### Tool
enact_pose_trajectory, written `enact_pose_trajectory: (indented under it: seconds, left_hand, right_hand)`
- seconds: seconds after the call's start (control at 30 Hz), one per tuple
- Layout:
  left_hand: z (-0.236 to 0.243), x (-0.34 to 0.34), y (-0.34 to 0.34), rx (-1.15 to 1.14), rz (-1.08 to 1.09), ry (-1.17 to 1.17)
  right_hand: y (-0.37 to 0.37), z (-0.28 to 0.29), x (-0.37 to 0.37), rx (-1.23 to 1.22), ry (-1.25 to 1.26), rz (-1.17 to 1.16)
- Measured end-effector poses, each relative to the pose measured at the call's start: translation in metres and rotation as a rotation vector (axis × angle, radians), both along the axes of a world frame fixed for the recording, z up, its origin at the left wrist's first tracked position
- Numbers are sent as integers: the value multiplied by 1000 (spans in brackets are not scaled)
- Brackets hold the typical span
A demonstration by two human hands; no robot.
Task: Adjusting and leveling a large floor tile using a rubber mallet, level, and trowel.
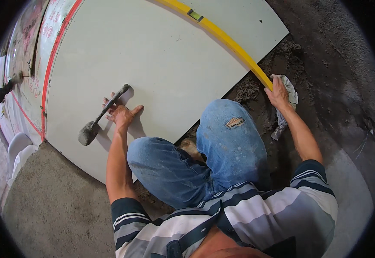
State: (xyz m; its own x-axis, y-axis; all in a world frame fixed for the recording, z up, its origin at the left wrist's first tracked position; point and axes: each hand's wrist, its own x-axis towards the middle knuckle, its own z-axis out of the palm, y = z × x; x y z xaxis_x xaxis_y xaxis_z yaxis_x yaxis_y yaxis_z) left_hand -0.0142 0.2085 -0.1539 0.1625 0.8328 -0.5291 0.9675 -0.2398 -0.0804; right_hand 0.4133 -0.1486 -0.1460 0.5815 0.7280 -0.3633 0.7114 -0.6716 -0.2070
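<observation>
My left hand (123, 114) is over the large pale tile (174, 56) with its fingers spread. The dark handle of a dirty mallet (87, 133) crosses those fingers, its head to the lower left; whether they grip it is unclear. My right hand (278, 94) is closed on the near end of a long yellow level (219, 32), which lies diagonally over the tile. A grimy pale rag (291, 93) is just beside and beneath that hand.
Dark rough mortar (295, 56) borders the tile at right. Concrete (54, 189) lies at lower left. Boards or boxes with red markings (37, 86) stand at left, with another dark-handled tool (2, 92). My bent knees (230, 142) are at the tile's near edge.
</observation>
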Motion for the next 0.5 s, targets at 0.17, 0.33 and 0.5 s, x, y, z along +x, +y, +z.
enact_pose_trajectory:
  seconds: [0.17,0.33,0.5]
  left_hand:
    - [-7,-13,5,8,-12,9]
    - [-10,-17,5,8,-1,2]
    - [-8,-11,2,7,4,-32]
  right_hand:
    - [1,-2,-3,-53,45,-40]
    - [8,4,-5,-80,58,-55]
    - [5,6,-3,-99,46,-78]
